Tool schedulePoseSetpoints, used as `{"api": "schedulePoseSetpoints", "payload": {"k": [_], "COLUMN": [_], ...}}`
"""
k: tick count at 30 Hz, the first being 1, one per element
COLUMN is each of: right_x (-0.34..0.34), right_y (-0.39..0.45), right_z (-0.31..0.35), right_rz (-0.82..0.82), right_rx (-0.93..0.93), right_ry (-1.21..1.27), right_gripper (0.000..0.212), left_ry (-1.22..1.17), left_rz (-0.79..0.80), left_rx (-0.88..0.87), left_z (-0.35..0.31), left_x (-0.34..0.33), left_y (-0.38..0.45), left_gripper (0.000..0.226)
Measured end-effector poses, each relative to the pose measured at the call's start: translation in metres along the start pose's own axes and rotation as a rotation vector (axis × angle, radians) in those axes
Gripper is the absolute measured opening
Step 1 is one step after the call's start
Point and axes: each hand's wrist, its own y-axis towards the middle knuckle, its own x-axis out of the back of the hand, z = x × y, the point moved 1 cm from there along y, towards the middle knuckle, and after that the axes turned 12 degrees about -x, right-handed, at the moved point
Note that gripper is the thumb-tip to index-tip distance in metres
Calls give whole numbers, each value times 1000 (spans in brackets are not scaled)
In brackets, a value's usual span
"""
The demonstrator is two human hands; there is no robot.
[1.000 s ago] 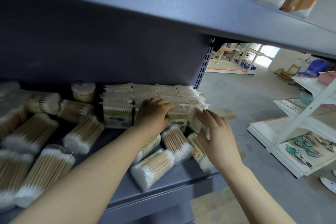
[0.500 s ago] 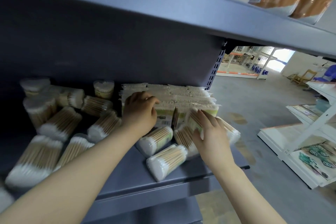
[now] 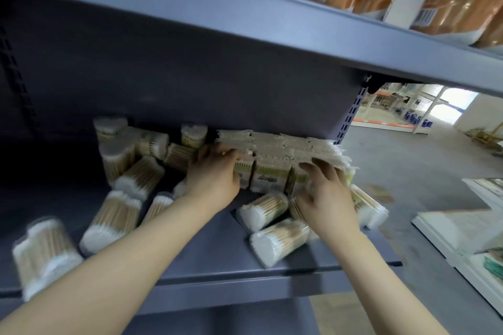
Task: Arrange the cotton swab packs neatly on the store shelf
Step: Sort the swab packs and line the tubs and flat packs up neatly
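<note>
Two hands (image 3: 215, 179). One row of flat packs (image 3: 275, 155). About fifteen tubs (image 3: 280, 241) of swabs; blur prevents an exact count.

Both bare forearms reach forward from bottom of frame, left from lower left, right from lower right. Left hand (image 3: 215, 174) back-up, fingers curled forward, knuckles high. Right hand (image 3: 328, 193) back-up, fingers spread and bent at the tips, thumb out to its left; hands apart, roughly level.
</note>
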Motion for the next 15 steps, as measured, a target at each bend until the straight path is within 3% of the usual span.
{"api": "schedulePoseSetpoints", "payload": {"k": [8, 12, 15], "right_x": [-23, -34, -40], "right_y": [11, 24, 39], "right_z": [48, 66, 79], "right_rz": [117, 149, 142], "right_rx": [150, 153, 129], "right_ry": [-26, 36, 138], "right_gripper": [46, 45, 41], "left_ry": [158, 110, 32], "left_rz": [-33, 16, 57], "left_rx": [183, 162, 89], "left_z": [57, 92, 108], "left_x": [26, 33, 30], "left_y": [-20, -21, -20], "left_gripper": [28, 23, 36]}}
